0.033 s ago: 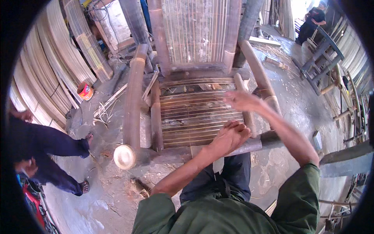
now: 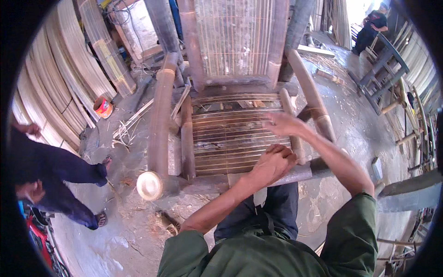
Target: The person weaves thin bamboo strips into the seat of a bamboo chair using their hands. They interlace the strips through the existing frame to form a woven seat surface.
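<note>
A bamboo armchair (image 2: 162, 117) stands in front of me, with thin split-bamboo slats (image 2: 226, 138) running across its seat and gaps between them. My left hand (image 2: 276, 161) is closed above the seat's front right corner, beside the front rail (image 2: 207, 185). What its fingers hold, if anything, is hidden. Slightly farther back, my right hand (image 2: 287, 124) hovers over the right side of the slats. Its fingers look stretched and apart, though a little blurred, and I see nothing in them. Upright slats fill the chair's backrest (image 2: 233, 41).
Bundles of long bamboo strips (image 2: 55, 87) lean at the left, near an orange-red bucket (image 2: 103, 107). A person in dark trousers (image 2: 60, 171) stands on the left. Another person (image 2: 371, 27) is at the far right, near a dark wooden frame (image 2: 383, 69). Bamboo scraps (image 2: 124, 131) litter the floor.
My right hand has shifted slightly over the seat and looks less blurred. My left hand stays closed in nearly the same place. The whole view has moved a little.
</note>
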Motion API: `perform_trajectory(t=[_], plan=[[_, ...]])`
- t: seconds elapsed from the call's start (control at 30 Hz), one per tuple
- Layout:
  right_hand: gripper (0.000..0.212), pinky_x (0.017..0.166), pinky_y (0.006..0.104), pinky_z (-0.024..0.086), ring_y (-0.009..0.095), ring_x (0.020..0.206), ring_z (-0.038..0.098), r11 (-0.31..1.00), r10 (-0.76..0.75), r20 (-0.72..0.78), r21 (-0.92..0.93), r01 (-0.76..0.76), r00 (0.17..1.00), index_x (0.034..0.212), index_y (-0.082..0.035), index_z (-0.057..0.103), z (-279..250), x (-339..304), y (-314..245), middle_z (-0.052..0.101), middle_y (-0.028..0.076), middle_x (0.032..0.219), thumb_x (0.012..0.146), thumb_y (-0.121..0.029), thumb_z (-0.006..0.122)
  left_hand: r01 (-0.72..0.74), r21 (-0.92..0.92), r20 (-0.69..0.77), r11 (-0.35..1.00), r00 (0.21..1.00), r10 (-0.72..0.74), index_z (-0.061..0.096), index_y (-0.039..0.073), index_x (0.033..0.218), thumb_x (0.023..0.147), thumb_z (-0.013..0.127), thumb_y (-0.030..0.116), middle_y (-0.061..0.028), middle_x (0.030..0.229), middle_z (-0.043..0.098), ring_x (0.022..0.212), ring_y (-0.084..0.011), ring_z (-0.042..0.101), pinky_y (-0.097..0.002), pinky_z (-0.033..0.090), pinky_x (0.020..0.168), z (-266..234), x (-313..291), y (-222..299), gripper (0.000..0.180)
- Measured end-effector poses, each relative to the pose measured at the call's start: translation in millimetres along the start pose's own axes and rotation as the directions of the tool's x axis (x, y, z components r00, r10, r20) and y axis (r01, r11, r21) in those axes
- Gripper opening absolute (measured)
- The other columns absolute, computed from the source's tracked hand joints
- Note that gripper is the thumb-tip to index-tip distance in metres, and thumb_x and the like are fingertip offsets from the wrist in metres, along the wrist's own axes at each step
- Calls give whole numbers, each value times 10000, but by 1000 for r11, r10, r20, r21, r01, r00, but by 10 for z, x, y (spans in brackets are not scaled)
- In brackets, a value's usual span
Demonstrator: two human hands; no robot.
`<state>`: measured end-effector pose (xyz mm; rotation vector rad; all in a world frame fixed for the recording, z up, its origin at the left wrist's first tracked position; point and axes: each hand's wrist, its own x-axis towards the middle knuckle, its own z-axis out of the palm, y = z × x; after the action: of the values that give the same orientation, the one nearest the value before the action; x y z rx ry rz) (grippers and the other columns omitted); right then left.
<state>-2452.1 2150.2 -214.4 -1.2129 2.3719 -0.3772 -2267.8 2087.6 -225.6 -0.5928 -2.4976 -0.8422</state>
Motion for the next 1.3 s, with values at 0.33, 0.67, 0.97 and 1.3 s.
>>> perform_trajectory(t=[0.33,0.67,0.97,1.3], plan=[[304,648,256,466,112,684,545,862,184,114,458,-216,976,1191,-3,575,-509,-159,188,606,44,809,915,-80,473,273,-27,-282,962,921,-269,506,71,1264,775,658,206,-163,1270,509,1222,-347,457,-472,352,1025,48,67,-1345,530],[317,647,290,446,120,658,544,942,-195,-256,218,254,947,1187,5,566,-1295,-365,-355,497,20,715,902,11,425,701,299,-276,647,713,-645,686,84,979,851,566,381,-149,983,672,1107,-337,552,-563,295,993,783,191,-2338,346],[309,771,375,490,296,822,641,975,-180,-610,-216,57,771,1185,-10,562,-1066,297,-141,653,148,992,901,-61,451,714,370,-244,594,692,-680,686,102,799,809,534,203,-128,820,692,816,-297,671,-504,458,723,818,205,-2661,182],[277,707,451,559,405,862,664,917,263,-287,-223,-331,921,1001,30,634,557,1635,598,656,270,951,801,-149,562,798,198,-39,569,586,-809,689,82,934,856,477,248,-161,993,684,917,-362,650,-578,393,811,573,479,-2596,280]])
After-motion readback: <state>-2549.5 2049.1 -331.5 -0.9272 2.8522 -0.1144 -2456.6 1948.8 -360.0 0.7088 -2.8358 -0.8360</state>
